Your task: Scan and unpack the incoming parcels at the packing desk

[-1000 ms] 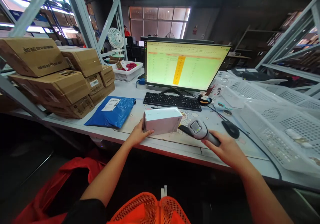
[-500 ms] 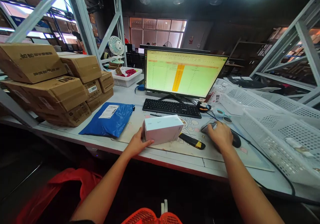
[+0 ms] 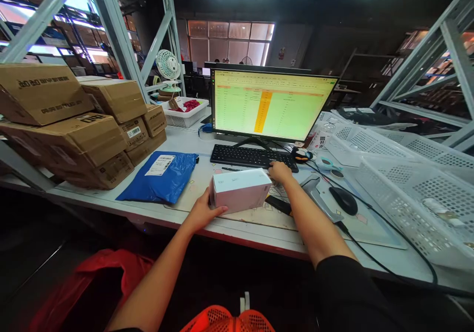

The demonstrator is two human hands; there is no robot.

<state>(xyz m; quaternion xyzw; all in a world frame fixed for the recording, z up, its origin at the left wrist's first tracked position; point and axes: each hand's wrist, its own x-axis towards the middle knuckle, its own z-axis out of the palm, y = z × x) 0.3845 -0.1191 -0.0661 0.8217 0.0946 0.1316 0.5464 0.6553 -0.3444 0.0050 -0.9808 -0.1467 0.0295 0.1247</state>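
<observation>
My left hand (image 3: 203, 212) is closed around the left end of a small white box (image 3: 242, 196), thumb across its front side. The box rests on the desk mat. My right hand (image 3: 280, 172) is at the front edge of the black keyboard (image 3: 240, 155), fingertips at the keys on its right part, holding nothing. Right of that forearm lies a grey handheld barcode scanner (image 3: 321, 201) with a cable. A black mouse (image 3: 343, 200) sits beside it. The black box cutter (image 3: 277, 203) lies partly hidden by my right forearm.
A monitor (image 3: 274, 107) showing a spreadsheet stands behind the keyboard. Left are a blue parcel bag (image 3: 159, 179) and stacked cardboard boxes (image 3: 81, 139). White perforated baskets (image 3: 418, 199) fill the right side. A black cable (image 3: 400, 236) crosses the desk's right part.
My right hand has left the barcode scanner and moved left and forward to the keyboard. The scanner now lies uncovered on the mat. My left hand keeps its hold on the box.
</observation>
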